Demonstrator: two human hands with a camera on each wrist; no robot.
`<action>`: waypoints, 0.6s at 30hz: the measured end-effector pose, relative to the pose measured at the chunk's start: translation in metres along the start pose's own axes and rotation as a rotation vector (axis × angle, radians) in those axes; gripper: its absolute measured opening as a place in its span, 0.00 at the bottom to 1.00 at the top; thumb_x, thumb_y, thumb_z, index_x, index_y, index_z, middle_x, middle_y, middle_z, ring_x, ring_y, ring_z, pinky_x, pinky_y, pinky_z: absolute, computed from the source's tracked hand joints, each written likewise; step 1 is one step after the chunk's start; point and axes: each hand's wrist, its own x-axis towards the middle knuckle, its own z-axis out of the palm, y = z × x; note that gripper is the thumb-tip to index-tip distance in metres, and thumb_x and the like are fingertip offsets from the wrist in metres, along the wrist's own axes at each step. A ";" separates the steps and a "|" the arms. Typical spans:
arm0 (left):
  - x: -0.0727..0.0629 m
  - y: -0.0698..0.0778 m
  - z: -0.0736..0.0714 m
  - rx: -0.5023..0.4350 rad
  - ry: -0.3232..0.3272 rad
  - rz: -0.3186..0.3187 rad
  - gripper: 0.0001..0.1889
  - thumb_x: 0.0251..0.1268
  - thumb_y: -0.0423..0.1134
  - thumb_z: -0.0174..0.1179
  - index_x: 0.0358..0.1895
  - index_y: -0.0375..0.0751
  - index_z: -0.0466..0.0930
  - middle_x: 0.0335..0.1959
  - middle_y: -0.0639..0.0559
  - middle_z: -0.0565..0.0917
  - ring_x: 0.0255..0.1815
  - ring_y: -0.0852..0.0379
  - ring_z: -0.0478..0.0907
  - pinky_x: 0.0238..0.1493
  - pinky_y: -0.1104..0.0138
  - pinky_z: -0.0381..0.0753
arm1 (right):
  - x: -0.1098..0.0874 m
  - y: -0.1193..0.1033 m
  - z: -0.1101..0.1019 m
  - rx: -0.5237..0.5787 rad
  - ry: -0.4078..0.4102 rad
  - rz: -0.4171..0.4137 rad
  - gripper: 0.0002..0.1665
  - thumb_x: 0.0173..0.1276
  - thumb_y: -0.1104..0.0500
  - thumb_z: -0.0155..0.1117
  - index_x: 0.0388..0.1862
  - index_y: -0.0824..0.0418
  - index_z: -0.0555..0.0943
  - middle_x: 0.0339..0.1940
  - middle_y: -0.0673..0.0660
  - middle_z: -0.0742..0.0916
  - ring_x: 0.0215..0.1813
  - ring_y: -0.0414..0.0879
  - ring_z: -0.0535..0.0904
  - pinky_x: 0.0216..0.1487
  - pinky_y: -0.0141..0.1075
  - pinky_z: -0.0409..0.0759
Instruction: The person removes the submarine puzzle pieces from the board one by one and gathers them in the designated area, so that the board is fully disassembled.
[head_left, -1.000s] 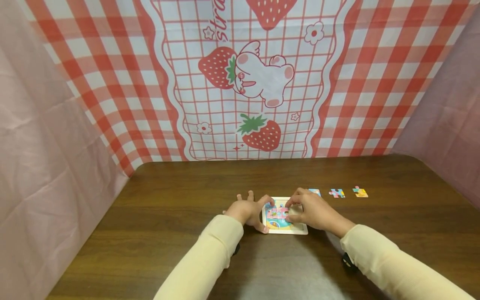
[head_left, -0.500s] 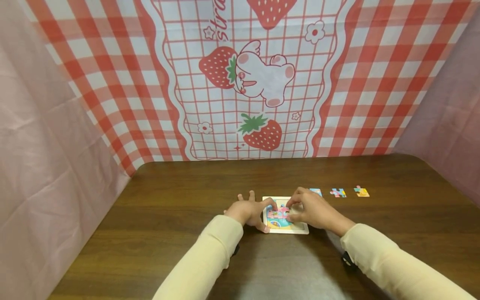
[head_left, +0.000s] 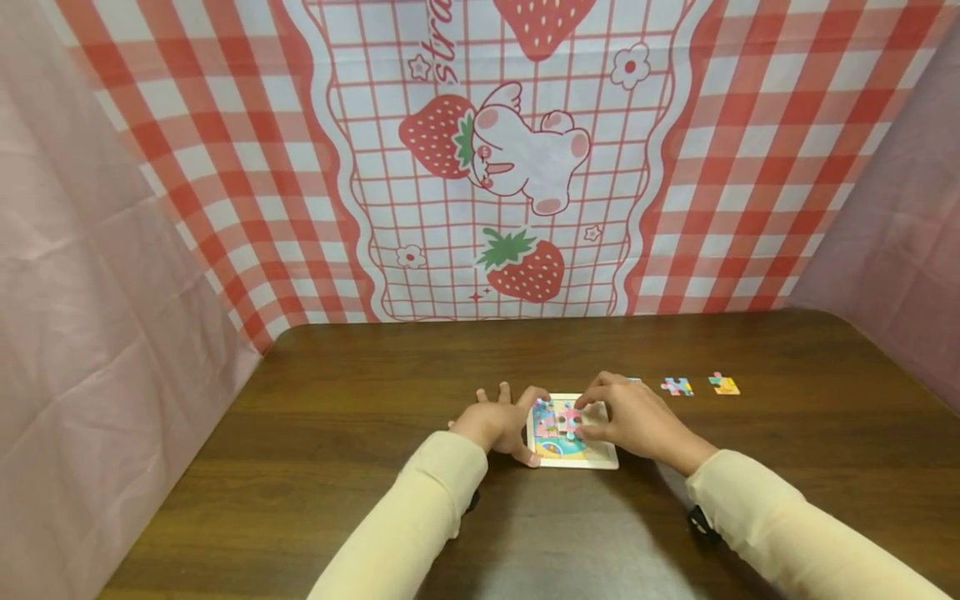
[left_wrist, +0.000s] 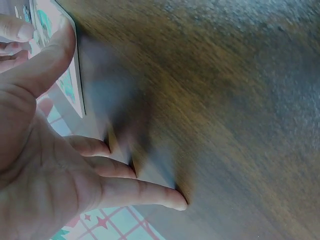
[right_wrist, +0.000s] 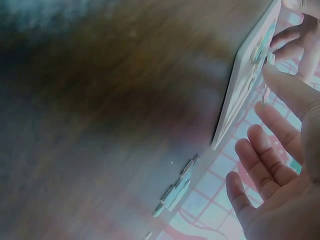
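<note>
A small jigsaw tray (head_left: 609, 461) with a pale rim lies on the table, its left part filled with colourful pieces. My right hand (head_left: 637, 417) pinches a pink puzzle piece (head_left: 568, 422) between thumb and index finger, close over the middle of the tray. In the right wrist view that puzzle piece (right_wrist: 266, 92) stands tilted between the fingertips, and the other fingers are apart from it. My left hand (head_left: 491, 421) rests its thumb on the tray's near left corner and its index finger at the upper left. Its other fingers (left_wrist: 145, 192) are spread straight on the table.
Right of the tray lie a blue and pink puzzle piece (head_left: 677, 387) and a yellow one (head_left: 724, 384). Another piece (head_left: 635, 380) shows partly behind my right hand. A strawberry-print cloth (head_left: 525, 271) hangs behind the brown table (head_left: 337, 400).
The pink puzzle piece, earlier low among the placed pieces, is now raised and turned in my right fingers. The left index finger has shifted slightly, while the left thumb stays at the tray's corner.
</note>
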 end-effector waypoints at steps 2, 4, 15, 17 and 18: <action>0.000 0.000 0.000 -0.022 0.004 -0.014 0.50 0.58 0.52 0.73 0.78 0.75 0.48 0.84 0.43 0.41 0.82 0.33 0.36 0.64 0.23 0.54 | -0.001 0.001 -0.001 0.029 0.000 0.016 0.15 0.57 0.53 0.82 0.41 0.55 0.90 0.39 0.49 0.84 0.33 0.41 0.78 0.33 0.37 0.77; 0.001 0.001 0.000 -0.041 -0.001 -0.026 0.53 0.57 0.51 0.73 0.80 0.74 0.45 0.85 0.45 0.40 0.82 0.34 0.34 0.65 0.23 0.52 | -0.002 0.002 -0.003 0.059 0.000 0.020 0.15 0.58 0.53 0.81 0.42 0.56 0.90 0.39 0.50 0.84 0.31 0.39 0.77 0.31 0.35 0.76; -0.001 0.003 0.000 -0.030 -0.009 -0.059 0.52 0.56 0.52 0.74 0.81 0.68 0.50 0.85 0.49 0.40 0.83 0.38 0.33 0.66 0.24 0.51 | -0.017 0.020 -0.026 0.093 0.026 0.017 0.18 0.60 0.51 0.80 0.48 0.54 0.90 0.40 0.52 0.85 0.36 0.44 0.79 0.34 0.36 0.77; -0.001 0.003 0.000 -0.030 -0.013 -0.057 0.52 0.57 0.52 0.73 0.81 0.68 0.50 0.85 0.49 0.39 0.83 0.38 0.33 0.66 0.24 0.51 | -0.021 0.025 -0.031 0.088 0.025 0.025 0.18 0.60 0.50 0.80 0.48 0.54 0.91 0.41 0.53 0.85 0.37 0.45 0.80 0.34 0.36 0.77; -0.001 0.003 -0.001 -0.028 -0.013 -0.056 0.52 0.57 0.52 0.73 0.81 0.67 0.50 0.85 0.49 0.39 0.83 0.37 0.33 0.66 0.24 0.51 | -0.023 0.028 -0.033 0.083 0.028 0.028 0.18 0.60 0.49 0.80 0.48 0.53 0.91 0.42 0.53 0.85 0.38 0.46 0.81 0.35 0.37 0.78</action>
